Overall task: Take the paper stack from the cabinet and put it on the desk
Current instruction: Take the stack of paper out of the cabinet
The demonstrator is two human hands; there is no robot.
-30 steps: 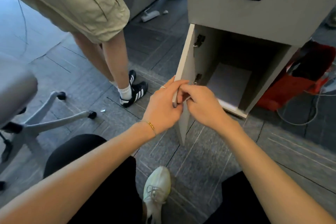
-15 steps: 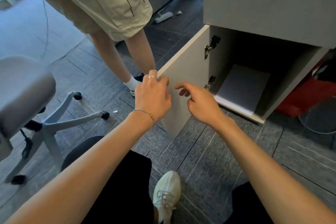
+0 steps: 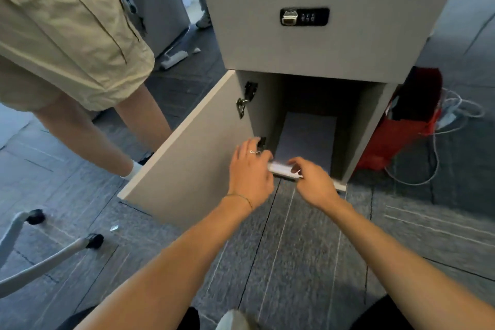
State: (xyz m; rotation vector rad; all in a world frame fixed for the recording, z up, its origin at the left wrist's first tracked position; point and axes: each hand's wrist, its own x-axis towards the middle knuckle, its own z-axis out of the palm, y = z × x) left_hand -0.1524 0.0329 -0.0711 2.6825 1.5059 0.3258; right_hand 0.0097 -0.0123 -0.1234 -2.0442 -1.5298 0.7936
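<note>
Now | both hands' fingers curl on paper stack (image 3: 308, 139) front edge | cabinet (image 3: 302, 43) lock digits unreadable

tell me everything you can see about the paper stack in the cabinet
The paper stack is a flat pile of white sheets lying on the floor of the open cabinet, long side running back into the shadow. Its near edge sits at the front lip. The left hand and right hand reach its front corners, fingers at the edge; no firm grasp is visible.
</note>
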